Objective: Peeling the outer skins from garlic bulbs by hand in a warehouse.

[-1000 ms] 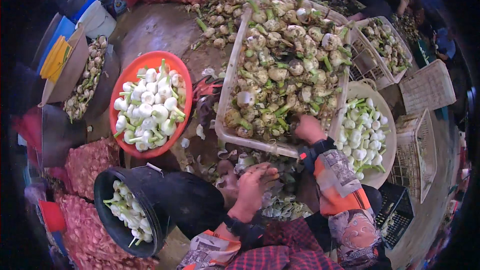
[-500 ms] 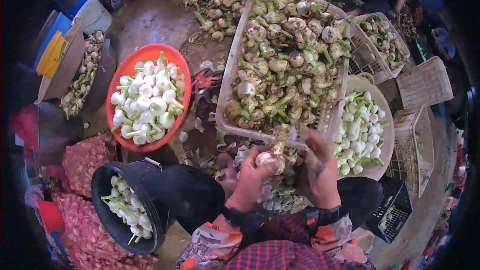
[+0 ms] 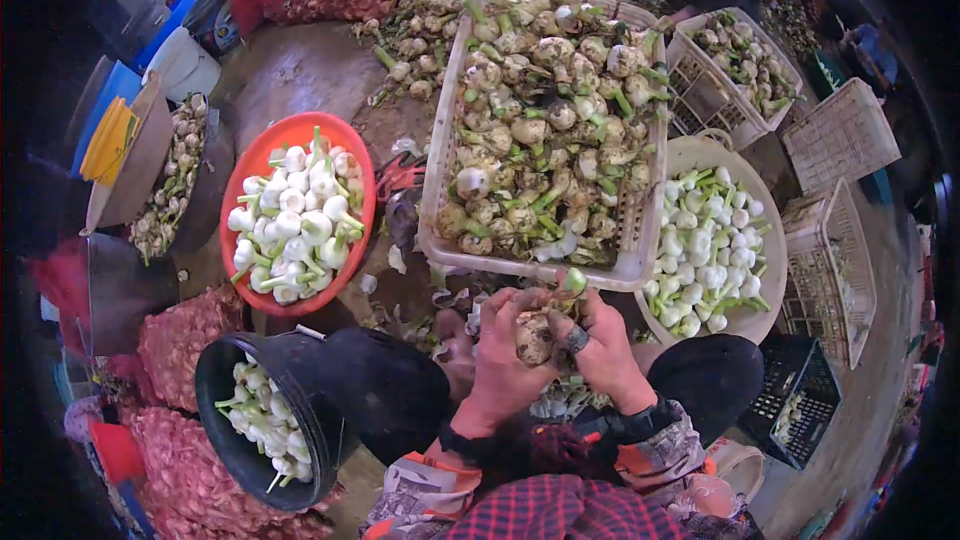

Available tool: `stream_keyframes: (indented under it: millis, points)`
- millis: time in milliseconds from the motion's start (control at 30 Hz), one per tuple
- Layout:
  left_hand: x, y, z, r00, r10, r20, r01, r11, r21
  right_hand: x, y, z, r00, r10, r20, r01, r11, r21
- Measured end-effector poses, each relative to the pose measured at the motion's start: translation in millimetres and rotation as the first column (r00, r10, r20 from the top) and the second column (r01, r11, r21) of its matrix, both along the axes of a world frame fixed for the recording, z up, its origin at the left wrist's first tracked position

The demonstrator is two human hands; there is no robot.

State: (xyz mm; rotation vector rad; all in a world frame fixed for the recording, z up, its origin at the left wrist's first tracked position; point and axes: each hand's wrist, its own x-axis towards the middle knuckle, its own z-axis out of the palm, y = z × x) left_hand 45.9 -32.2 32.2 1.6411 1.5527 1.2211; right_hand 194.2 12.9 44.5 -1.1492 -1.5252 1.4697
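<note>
Both my hands are closed around one dirty garlic bulb (image 3: pixel 534 340), held over my lap just in front of the large crate. My left hand (image 3: pixel 502 355) wraps its left side. My right hand (image 3: pixel 607 352) grips the right side, thumb pressed near the bulb and a dark band on a finger. A cut green stem end shows above the fingers; the rest of the bulb is partly covered. Right ahead, a plastic crate (image 3: pixel 530 267) is heaped with soiled, unpeeled garlic with short stems. Loose peeled skins lie below and beside my hands.
Clean white garlic fills a red basin (image 3: pixel 268 145) at left, a beige basin (image 3: pixel 690 152) at right and a tilted black bucket (image 3: pixel 305 370) beside my left leg. Red mesh sacks (image 3: pixel 190 460) lie at left. Crates (image 3: pixel 835 135) stand at right; another person works at the far right.
My right hand, apart from the bulb before, has closed onto it beside the left. The bulb has turned so its stem end points up and right. My view has shifted slightly.
</note>
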Motion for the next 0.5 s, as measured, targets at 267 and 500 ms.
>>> stream_keyframes:
  millis: [267,500]
  points:
    - [-3.3,-9.5,-6.2,0.966,-0.008,0.258,0.082,0.957,-0.278,13.8,12.6,9.8,0.944,0.316,0.096,-0.323,0.944,0.067]
    - [-21.9,-5.5,5.6,0.802,-0.012,0.598,0.282,0.889,-0.36,21.0,9.9,-7.2,0.946,0.301,0.118,-0.307,0.951,0.031]
